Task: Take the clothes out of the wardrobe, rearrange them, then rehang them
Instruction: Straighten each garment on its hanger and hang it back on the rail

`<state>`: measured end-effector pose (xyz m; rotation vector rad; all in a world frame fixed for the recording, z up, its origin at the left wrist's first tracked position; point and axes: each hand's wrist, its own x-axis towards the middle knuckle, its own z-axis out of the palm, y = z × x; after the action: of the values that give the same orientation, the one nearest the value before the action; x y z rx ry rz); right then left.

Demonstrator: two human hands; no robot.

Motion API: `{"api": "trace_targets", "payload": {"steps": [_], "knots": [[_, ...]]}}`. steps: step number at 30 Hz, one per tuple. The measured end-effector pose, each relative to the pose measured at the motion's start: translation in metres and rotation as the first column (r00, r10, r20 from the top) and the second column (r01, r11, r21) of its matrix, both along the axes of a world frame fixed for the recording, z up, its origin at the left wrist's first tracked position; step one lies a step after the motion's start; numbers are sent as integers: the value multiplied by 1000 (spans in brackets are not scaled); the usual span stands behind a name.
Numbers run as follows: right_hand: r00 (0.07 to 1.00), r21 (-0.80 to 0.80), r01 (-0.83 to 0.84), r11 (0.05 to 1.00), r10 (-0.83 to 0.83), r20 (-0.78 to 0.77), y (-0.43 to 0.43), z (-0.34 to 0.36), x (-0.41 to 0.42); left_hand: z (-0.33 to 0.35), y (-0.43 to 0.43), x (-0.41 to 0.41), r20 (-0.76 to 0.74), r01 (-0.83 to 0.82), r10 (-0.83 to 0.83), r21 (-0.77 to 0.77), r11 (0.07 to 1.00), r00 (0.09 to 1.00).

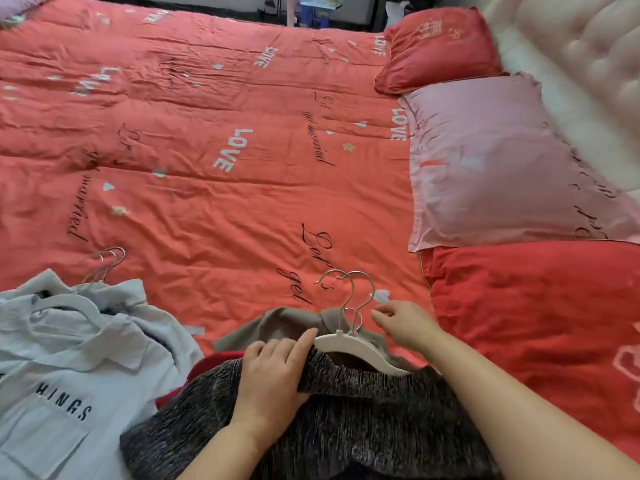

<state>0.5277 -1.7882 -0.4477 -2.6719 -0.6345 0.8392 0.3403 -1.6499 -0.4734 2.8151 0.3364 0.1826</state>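
Note:
A dark marled knit garment lies at the near edge of the bed, over an olive garment and something red. A white hanger with metal hooks pokes out of the knit's collar. My left hand grips the knit's collar edge beside the hanger. My right hand hovers just right of the hooks, fingers apart, holding nothing. To the left lies a pile of pale blue shirts on hangers, their hooks pointing up the bed.
A coral-red quilt printed with "LOVE" covers the bed. A red pillow, a pink pillow and a red cushion line the right side, against a pale tufted headboard. Furniture stands beyond the far edge.

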Motion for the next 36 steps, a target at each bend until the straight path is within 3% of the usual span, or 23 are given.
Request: {"api": "trace_targets", "payload": {"steps": [7, 9, 10, 12, 14, 20, 24, 29, 36], "knots": [[979, -67, 39, 997, -52, -199, 43, -61, 21, -14, 10, 8, 20, 16, -16, -4, 1000, 1000], [916, 47, 232, 971, -202, -347, 42, -59, 24, -14, 13, 13, 32, 15, -15, -3, 1000, 999], [842, 108, 355, 929, -267, -469, 41, -54, 25, -14, 14, 14, 35, 13, -12, -6, 1000, 999], [737, 202, 465, 862, -250, -628, 37, -30, 27, -12, 16, 16, 33, 9, -9, -12, 1000, 999], [724, 292, 456, 841, -159, -672, 34, 3, 31, -7, 19, 17, 26, 15, -15, -16, 1000, 1000], [771, 487, 425, 763, -23, -637, 28, 99, 34, 32, 27, 18, 29, 70, -70, -3, 998, 997], [724, 546, 498, 674, 23, -689, 21, 139, 14, 65, 24, 22, 66, 101, -102, 10, 995, 993], [873, 531, 225, 817, 73, -482, 11, 166, -20, 83, 10, 6, 49, 147, -146, -12, 989, 988], [924, 568, 261, 781, -31, -381, 10, 201, -68, 109, -1, -29, 43, 127, -125, -46, 991, 991]]}}
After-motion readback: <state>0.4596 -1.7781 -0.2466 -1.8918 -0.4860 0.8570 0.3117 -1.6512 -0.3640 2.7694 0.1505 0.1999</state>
